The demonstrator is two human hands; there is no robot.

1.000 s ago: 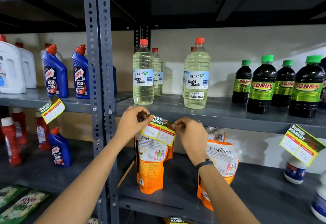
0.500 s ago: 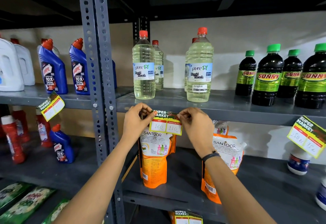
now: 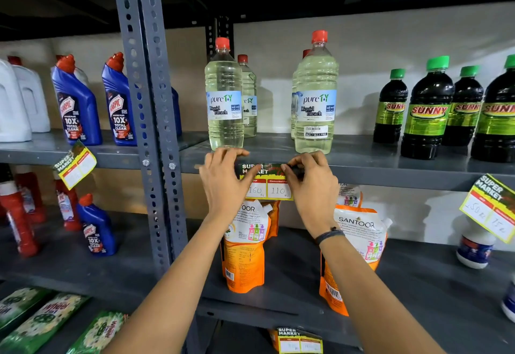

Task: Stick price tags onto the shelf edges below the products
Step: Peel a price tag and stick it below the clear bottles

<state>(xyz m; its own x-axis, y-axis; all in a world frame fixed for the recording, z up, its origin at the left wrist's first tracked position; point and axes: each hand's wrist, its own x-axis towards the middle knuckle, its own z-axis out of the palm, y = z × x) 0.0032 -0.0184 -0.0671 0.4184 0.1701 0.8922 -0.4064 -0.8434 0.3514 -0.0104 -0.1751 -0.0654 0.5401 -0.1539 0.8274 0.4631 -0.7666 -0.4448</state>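
A yellow and green "Super Market" price tag (image 3: pixel 269 182), marked 160 and 110, lies level against the grey shelf edge (image 3: pixel 390 176) below the clear liquid bleach bottles (image 3: pixel 224 97). My left hand (image 3: pixel 223 183) pinches its left side and my right hand (image 3: pixel 312 183) pinches its top right corner. Both hands press it against the edge. My left thumb covers part of the tag's left price box.
Other tags hang tilted on the shelf edge at left (image 3: pixel 75 164) and right (image 3: pixel 490 206), one more on the lower edge (image 3: pixel 299 339). Blue cleaner bottles (image 3: pixel 75 103), dark Sunny bottles (image 3: pixel 429 111), orange Santoor pouches (image 3: pixel 356 245) and a perforated grey upright (image 3: pixel 147 103) surround the hands.
Both hands raised the tag from below the shelf edge up onto it and turned it from tilted to level. The camera moved closer.
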